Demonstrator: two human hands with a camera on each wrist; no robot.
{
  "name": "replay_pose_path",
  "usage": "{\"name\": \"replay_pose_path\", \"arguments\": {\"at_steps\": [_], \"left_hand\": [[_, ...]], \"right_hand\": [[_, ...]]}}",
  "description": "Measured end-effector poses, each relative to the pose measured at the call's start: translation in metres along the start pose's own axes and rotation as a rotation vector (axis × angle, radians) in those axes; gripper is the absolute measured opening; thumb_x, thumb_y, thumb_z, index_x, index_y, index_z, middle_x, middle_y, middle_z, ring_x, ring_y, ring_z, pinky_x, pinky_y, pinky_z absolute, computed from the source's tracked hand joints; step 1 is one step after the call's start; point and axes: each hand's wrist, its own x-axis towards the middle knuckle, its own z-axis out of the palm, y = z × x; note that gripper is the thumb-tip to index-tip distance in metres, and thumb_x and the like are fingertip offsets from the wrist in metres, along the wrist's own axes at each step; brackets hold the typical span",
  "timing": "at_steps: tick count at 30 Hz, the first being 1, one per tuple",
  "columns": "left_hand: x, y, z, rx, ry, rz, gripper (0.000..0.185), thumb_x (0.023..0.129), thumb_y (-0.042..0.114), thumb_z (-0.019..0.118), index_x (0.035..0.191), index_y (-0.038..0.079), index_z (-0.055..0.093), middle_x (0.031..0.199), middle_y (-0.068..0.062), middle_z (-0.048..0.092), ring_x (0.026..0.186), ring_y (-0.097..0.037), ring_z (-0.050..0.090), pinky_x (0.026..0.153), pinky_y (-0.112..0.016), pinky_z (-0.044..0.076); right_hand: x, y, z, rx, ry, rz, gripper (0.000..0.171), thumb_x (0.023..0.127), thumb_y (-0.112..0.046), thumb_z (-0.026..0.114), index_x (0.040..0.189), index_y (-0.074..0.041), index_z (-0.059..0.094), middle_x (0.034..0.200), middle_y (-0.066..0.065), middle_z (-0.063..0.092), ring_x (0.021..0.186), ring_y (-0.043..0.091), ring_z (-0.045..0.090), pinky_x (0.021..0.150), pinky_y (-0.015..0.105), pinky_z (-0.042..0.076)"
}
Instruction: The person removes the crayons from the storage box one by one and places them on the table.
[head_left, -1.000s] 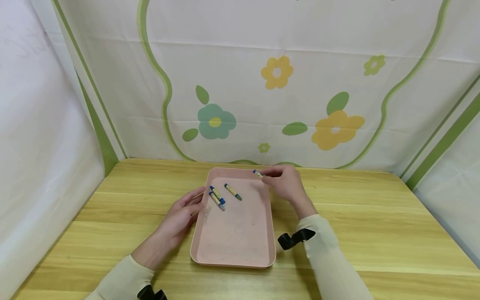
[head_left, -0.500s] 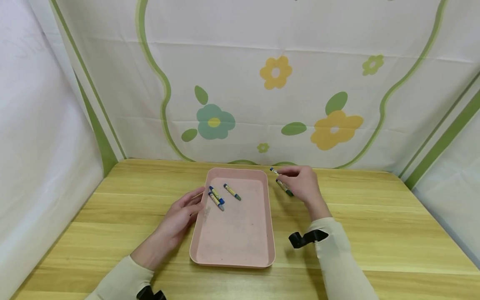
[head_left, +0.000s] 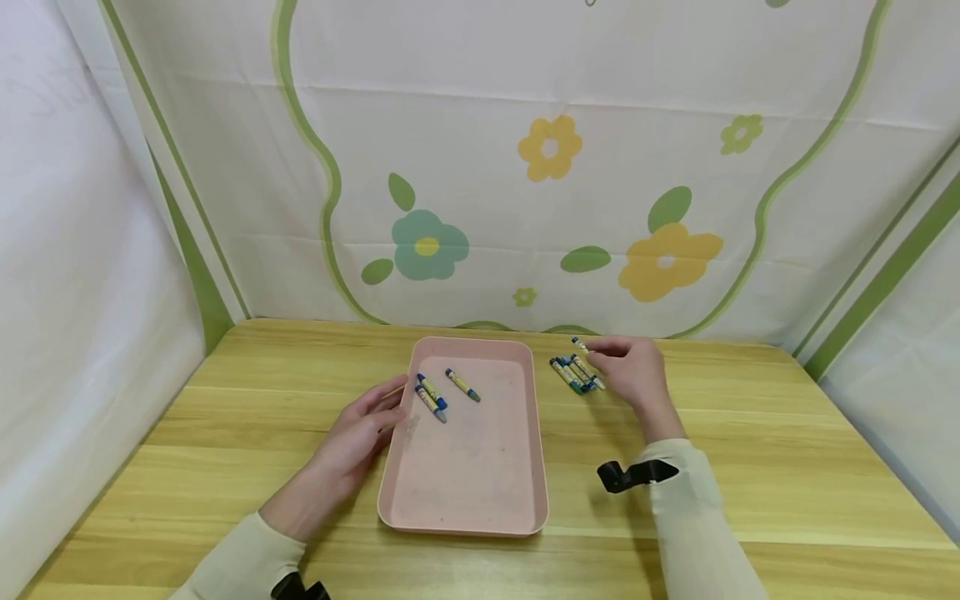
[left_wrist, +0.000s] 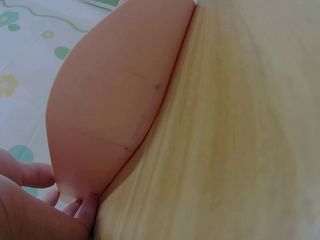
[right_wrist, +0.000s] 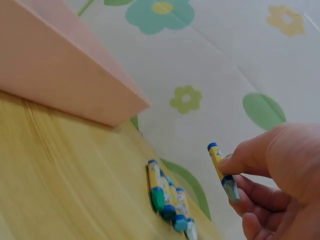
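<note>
My right hand [head_left: 633,375] pinches a crayon [right_wrist: 220,162] between thumb and fingers, raised above the table's far part. This crayon has a yellow wrapper, a blue end and a greyish tip. Just below and left of that hand, several crayons [right_wrist: 156,182] lie side by side on the table, with green, blue and white tips showing. My left hand [head_left: 356,437] rests against the left side of the pink tray [head_left: 465,479], its fingers touching the outer wall near the rim. Inside the tray are three crayons: one green-tipped crayon [head_left: 462,385] apart, and a close pair [head_left: 431,400] toward the left wall.
The wooden table [head_left: 712,500] ends at the back against a white cloth [head_left: 480,167] printed with flowers. White cloth panels also stand on both sides. A black strap mount [head_left: 637,476] sits on the right sleeve.
My right hand has moved right with its crayon, from over the tray's far right corner to above the crayons on the table, now more exposed. The left hand and tray have stayed put.
</note>
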Motion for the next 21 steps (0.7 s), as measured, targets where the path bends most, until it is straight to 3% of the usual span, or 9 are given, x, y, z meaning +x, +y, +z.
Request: {"name": "replay_pose_path", "arguments": {"at_steps": [10,21], "left_hand": [[-0.001,0.001,-0.001,0.006,0.0,-0.001,0.06,0.106,0.006,0.053,0.164,0.014,0.04,0.173,-0.014,0.036,0.158,-0.031,0.038,0.124,-0.046,0.036],[-0.001,0.001,0.0,0.0,-0.004,-0.001,0.06,0.106,0.006,0.053,0.164,0.013,0.04,0.173,-0.015,0.035,0.158,-0.031,0.037,0.124,-0.046,0.036]], "right_hand": [[0.004,0.015,0.001,0.027,-0.028,0.104,0.028,0.096,-0.021,0.075,0.12,-0.009,0.081,0.125,0.016,0.078,0.129,0.035,0.065,0.11,0.046,0.049],[0.002,0.02,0.001,0.056,-0.084,0.222,0.03,0.099,-0.021,0.073,0.126,-0.008,0.078,0.14,0.02,0.07,0.138,0.037,0.058,0.111,0.049,0.049]]}}
